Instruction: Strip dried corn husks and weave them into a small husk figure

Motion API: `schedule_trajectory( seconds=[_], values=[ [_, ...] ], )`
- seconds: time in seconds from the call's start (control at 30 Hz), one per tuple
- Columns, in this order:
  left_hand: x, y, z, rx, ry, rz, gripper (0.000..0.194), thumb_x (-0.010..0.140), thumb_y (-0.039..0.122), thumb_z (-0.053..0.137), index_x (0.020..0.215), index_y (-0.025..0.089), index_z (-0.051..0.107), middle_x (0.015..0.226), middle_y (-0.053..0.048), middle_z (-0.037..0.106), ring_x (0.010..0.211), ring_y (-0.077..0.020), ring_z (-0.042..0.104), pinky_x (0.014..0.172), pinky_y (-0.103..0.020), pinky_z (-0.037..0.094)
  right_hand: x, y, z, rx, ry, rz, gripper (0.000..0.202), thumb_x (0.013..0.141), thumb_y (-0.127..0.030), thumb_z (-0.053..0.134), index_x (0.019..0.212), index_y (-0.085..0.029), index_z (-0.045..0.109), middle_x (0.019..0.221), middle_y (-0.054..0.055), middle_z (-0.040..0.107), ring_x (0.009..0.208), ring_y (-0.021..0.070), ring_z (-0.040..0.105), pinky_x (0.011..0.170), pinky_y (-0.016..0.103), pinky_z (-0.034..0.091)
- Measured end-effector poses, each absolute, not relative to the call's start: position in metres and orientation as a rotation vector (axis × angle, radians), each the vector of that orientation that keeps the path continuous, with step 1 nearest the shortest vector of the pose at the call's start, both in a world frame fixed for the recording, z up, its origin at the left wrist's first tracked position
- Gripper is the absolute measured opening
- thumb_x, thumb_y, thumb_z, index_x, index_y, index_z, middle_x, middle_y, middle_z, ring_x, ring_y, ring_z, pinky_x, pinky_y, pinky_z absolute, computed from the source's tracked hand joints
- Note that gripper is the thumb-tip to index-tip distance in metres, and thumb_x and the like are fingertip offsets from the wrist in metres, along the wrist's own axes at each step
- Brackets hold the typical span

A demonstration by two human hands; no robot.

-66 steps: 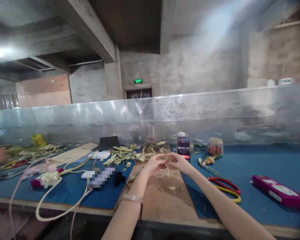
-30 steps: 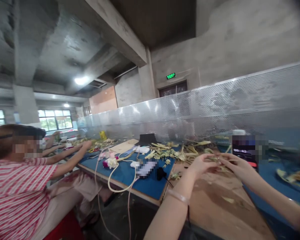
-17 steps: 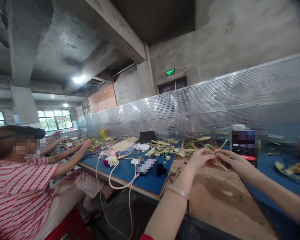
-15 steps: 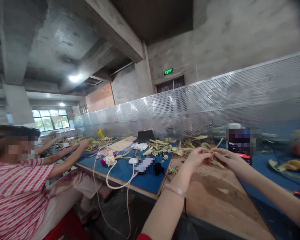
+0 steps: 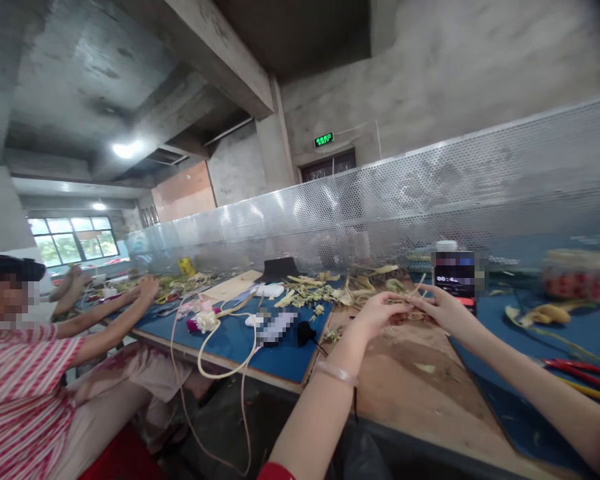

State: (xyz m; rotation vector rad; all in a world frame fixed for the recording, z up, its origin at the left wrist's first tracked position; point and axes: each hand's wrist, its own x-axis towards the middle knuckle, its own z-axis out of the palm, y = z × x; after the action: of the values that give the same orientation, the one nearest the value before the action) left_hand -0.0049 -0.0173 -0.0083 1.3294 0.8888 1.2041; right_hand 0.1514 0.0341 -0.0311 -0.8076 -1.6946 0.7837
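Note:
My left hand [image 5: 379,312] and my right hand [image 5: 439,308] meet above a brown wooden board [image 5: 405,387]. Their fingers pinch a thin dried plant strip [image 5: 419,288], whose tip sticks up between them. Fingers partly hide the rest of the strip. Just behind my hands lie pale, curled dried leaves [image 5: 363,288]. Farther left, a heap of small yellow-green scraps [image 5: 307,295] covers part of the blue table top. One loose pale scrap [image 5: 425,367] rests on the board below my right hand.
A phone [image 5: 455,277] showing a timer stands behind my right hand. To the right are a jar [image 5: 577,275], a yellowish curled piece [image 5: 547,315] and red-handled pliers-like tools [image 5: 585,367]. Cables [image 5: 203,353] hang off the left table edge. A co-worker in a striped shirt [image 5: 25,373] sits left.
The view has turned slightly right, so the surroundings shift left and the red-handled tools show more. Both hands stay together on the strip, with small finger movement.

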Motion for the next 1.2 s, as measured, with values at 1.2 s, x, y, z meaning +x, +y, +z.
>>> schedule_trajectory(
  seconds=[1.2],
  values=[
    [-0.007,-0.002,-0.004,1.883,1.236,1.162,0.023,0.064,0.02,0.055,0.085,0.015,0.062,0.063,0.002,0.052,0.054,-0.0085,0.047,0.049,-0.019,0.04,0.159,0.016,-0.008,-0.964,-2.23,-0.448,0.016,0.084,-0.009,0.041,0.091,-0.016,0.053,0.089,0.008,0.062,0.082,0.0179,0.053,0.07,0.026,0.034]
  ],
)
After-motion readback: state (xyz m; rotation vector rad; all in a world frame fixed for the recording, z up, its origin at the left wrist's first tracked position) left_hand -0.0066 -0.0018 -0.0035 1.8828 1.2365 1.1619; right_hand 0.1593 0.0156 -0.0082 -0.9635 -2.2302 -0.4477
